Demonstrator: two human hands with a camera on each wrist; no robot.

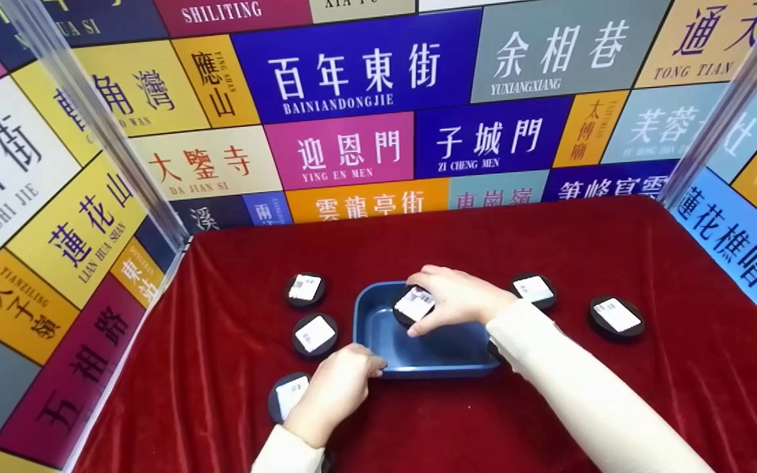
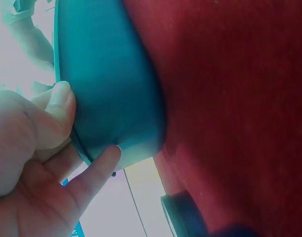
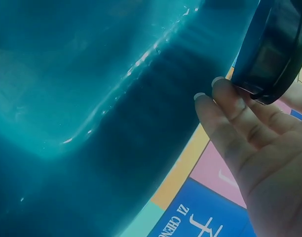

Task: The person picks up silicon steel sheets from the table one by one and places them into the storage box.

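A blue rectangular tub (image 1: 437, 372) with rounded corners stands on the red cloth. My left hand (image 1: 342, 389) grips its rim at the near left corner. In the left wrist view, the thumb and fingers pinch the edge of the tub (image 2: 109, 74). Over the inside of the tub, my right hand (image 1: 462, 295) holds a round black case (image 1: 414, 305) with a white label on top. The right wrist view shows that case (image 3: 272, 49) by its dark side, with the fingers (image 3: 230, 106) around and below it.
Similar labelled round cases lie left of the tub, at the back (image 1: 305, 289), middle (image 1: 315, 334) and front (image 1: 286, 394), the last partly behind my left hand. More lie right of it (image 1: 533, 290) (image 1: 616, 318). Printed sign panels (image 1: 359, 69) wall the red table (image 1: 431, 427).
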